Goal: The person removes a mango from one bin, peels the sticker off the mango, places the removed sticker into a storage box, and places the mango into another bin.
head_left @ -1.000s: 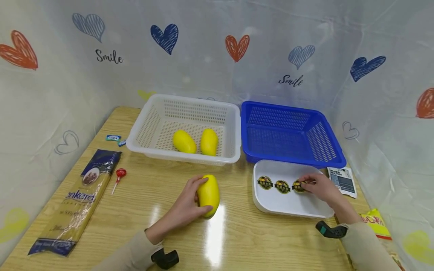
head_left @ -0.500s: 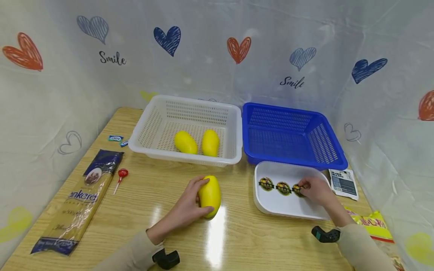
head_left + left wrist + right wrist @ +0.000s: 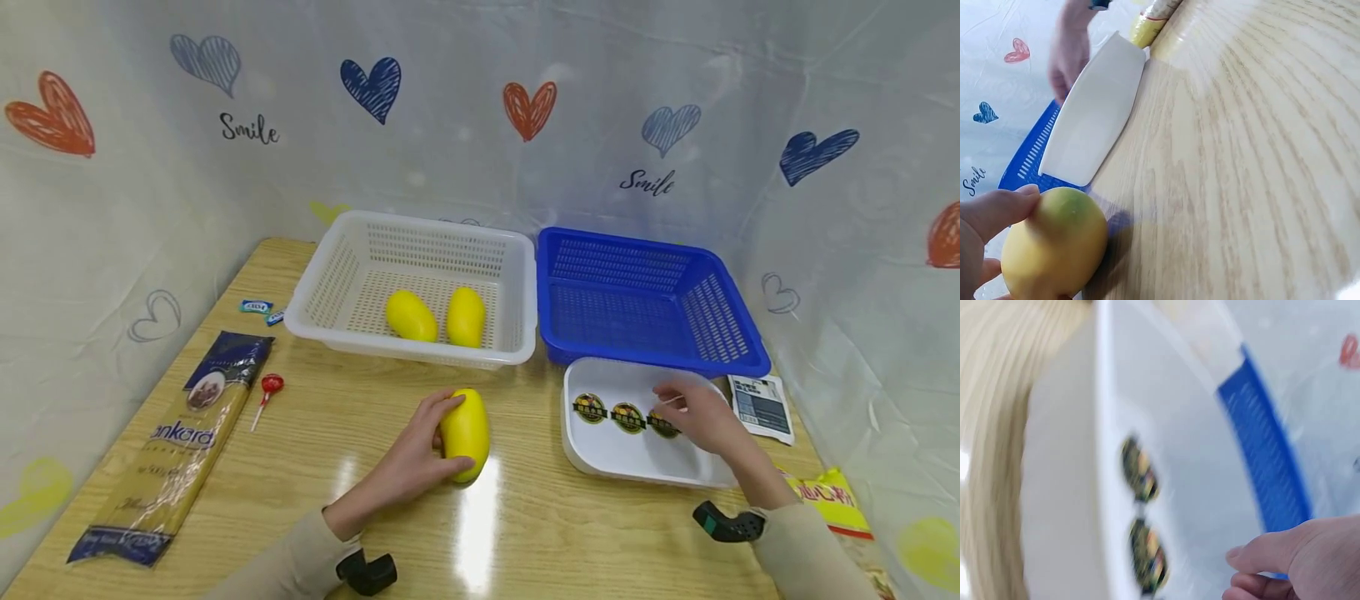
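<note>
Mango held, stickers nearby
L hand [image 3: 417,457] grips yellow mango [image 3: 465,433] on table; R hand [image 3: 697,414], fingers loose, holds nothing, above stickers [image 3: 627,416] in white tray [image 3: 630,460].

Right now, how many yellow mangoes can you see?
3. Two mangoes lie side by side in the white basket. The third mango is on the table, held by the left hand. None seems hidden.

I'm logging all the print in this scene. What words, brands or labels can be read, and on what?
"Smile": on the backdrop sheet, left of centre.
"Smile": on the same sheet again, right of centre.
"ankara": on the pasta packet; its smaller print is unreadable.
Round stickers in the white tray: too small.
Black-and-white leaflet: too small.
Small blue wrappers: too small.
</note>
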